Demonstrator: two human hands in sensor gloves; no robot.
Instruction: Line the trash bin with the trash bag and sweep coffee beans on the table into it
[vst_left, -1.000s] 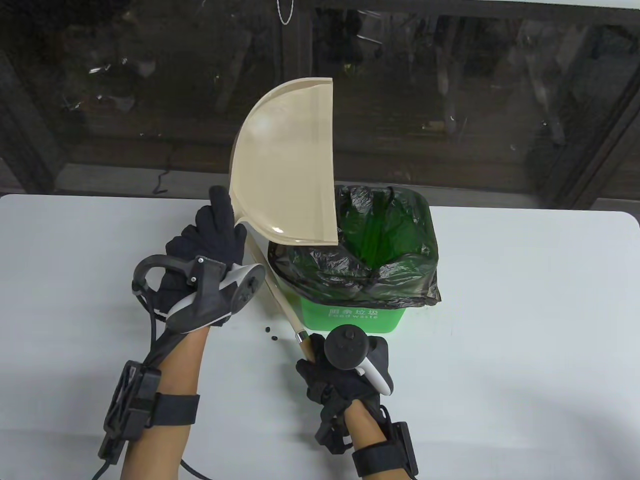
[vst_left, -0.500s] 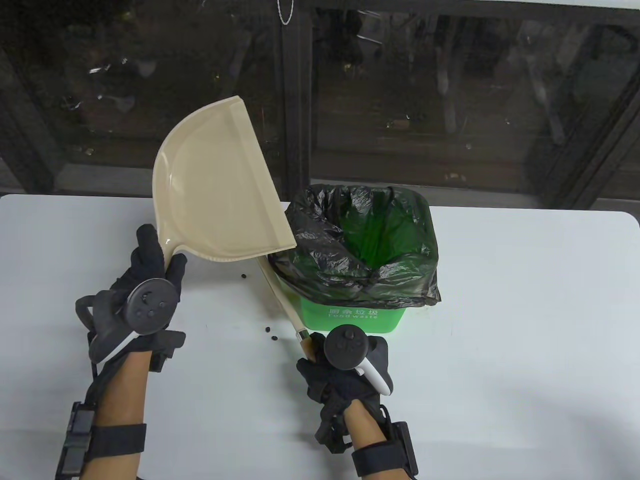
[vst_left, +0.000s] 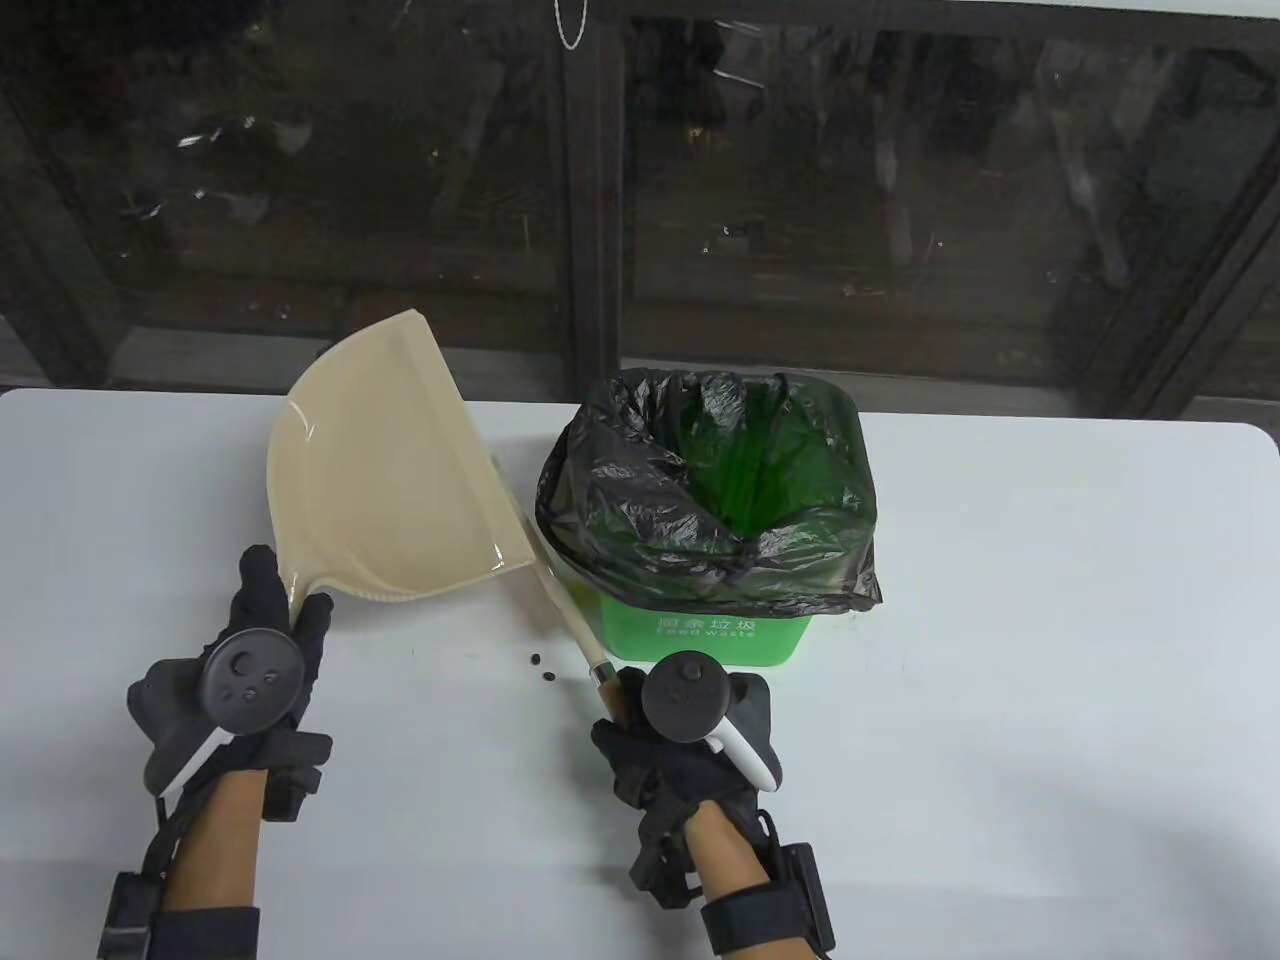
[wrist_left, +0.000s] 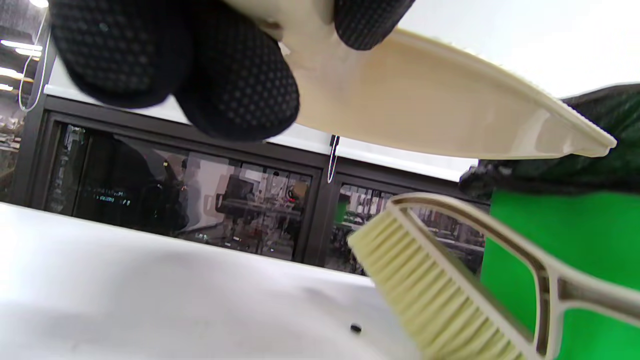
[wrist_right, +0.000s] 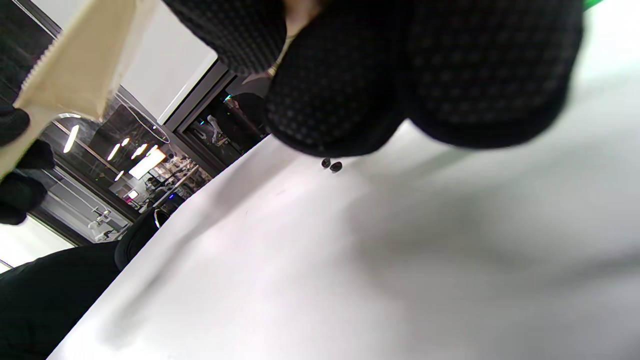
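Note:
My left hand (vst_left: 288, 605) grips the handle of a beige dustpan (vst_left: 390, 470), which it holds tilted just above the table, left of the bin. The green trash bin (vst_left: 700, 632) is lined with a black trash bag (vst_left: 640, 500) folded over its rim. My right hand (vst_left: 628, 722) grips the wooden handle of a beige brush (vst_left: 560, 600) that slants up along the bin's left side. The brush's bristles (wrist_left: 425, 290) point down at the table under the dustpan (wrist_left: 425, 100). Two coffee beans (vst_left: 541, 668) lie left of the brush handle; another coffee bean (wrist_left: 355, 328) lies near the bristles.
The white table (vst_left: 1050, 650) ends at its far edge against a dark glass wall (vst_left: 900, 200). The bin stands at the middle of the table near that far edge.
My left hand has carried the dustpan from above the bin down and to the left, close to the table. A bean seen beside the bin now lies hidden under the pan. My right hand has stayed put.

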